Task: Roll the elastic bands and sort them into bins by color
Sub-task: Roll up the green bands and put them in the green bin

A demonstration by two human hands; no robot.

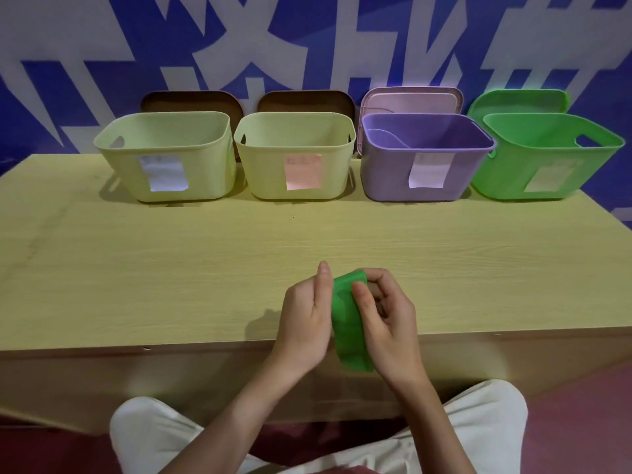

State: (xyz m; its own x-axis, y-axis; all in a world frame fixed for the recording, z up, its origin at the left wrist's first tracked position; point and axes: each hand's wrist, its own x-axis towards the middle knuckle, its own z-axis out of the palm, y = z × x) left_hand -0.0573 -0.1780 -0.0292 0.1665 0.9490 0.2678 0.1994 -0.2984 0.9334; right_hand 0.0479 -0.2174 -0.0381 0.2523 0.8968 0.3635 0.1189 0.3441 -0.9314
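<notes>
Both hands hold a green band (347, 323) over the near edge of the table (171, 268); left hand (306, 323) and right hand (386, 316) pinch it.

Four bins stand in a row along the far edge of the table (171, 268). Landmark: third bin from left (424, 186). Just left of it, second bin (294, 186); further left, leftmost bin (164, 186). Just right of it, rightmost bin (533, 179). A lid (412, 100) stands behind the landmark; likewise behind each other bin. Before the landmark, at the table's near edge: left hand (306, 323) and right hand (386, 316) with a band (349, 323) between them.
</notes>
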